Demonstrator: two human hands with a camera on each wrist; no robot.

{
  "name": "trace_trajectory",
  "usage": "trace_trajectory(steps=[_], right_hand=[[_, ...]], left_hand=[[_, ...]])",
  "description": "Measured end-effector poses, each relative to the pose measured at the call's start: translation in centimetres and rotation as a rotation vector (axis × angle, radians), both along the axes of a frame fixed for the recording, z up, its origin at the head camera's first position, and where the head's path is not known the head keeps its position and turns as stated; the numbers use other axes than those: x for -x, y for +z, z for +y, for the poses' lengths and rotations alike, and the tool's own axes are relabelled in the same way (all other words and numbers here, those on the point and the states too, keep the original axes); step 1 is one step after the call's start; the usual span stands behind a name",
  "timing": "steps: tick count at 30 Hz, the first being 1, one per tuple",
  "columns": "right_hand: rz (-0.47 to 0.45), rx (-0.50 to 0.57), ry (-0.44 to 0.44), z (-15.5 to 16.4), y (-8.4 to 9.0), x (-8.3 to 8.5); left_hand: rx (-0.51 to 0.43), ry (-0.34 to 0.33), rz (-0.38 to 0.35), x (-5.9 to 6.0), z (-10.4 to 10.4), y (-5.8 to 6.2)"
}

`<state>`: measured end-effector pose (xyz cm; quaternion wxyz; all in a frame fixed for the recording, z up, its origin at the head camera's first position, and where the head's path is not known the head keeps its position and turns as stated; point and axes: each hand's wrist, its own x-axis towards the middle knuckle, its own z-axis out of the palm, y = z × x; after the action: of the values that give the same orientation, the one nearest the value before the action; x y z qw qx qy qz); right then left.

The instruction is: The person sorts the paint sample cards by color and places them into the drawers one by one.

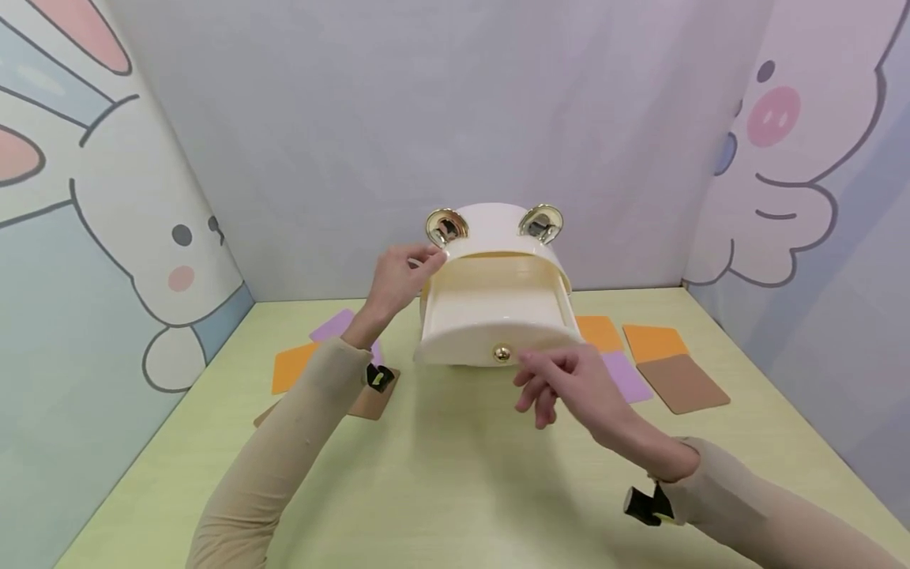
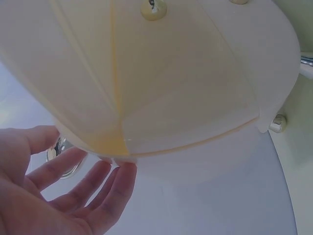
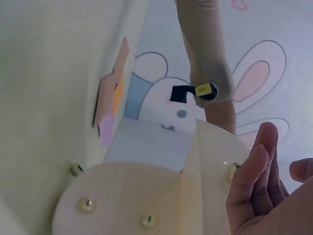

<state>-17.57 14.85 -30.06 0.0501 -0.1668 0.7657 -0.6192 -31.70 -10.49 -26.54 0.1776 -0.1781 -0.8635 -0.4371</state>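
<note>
A cream storage box [image 1: 495,225] with two shiny gold, round ear-like pieces stands on the table. Its drawer [image 1: 498,302] is pulled out toward me and has a gold knob [image 1: 502,353] on the curved front; no contents show inside. My left hand [image 1: 400,278] grips the box's upper left edge below the gold ear. In the left wrist view that hand's fingertips [image 2: 124,169] press against the rim. Beside the knob, near the drawer front's right end, my right hand [image 1: 572,387] hangs with loosely bent fingers and holds nothing.
Purple [image 1: 626,378], orange [image 1: 654,342] and brown cards [image 1: 684,383] lie right of the box. More orange [image 1: 291,368] and brown cards [image 1: 370,403] lie to its left, partly under my left arm. Walls with cartoon animals enclose the pale green table [image 1: 455,490] on both sides.
</note>
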Motion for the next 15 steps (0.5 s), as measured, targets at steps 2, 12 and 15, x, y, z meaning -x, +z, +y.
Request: trace_trajectory(steps=[2, 12, 15], right_hand=[[0.098, 0.019, -0.049, 1.2, 0.7, -0.1], [0.488, -0.327, -0.504, 11.6, 0.9, 4.7], [0.487, -0.688, -0.537, 15.0, -1.0, 6.9]], left_hand=[[0.001, 0.001, 0.001, 0.1, 0.0, 0.0], [0.009, -0.001, -0.003, 0.5, 0.4, -0.1], [0.004, 0.002, -0.015, 0.5, 0.4, 0.0]])
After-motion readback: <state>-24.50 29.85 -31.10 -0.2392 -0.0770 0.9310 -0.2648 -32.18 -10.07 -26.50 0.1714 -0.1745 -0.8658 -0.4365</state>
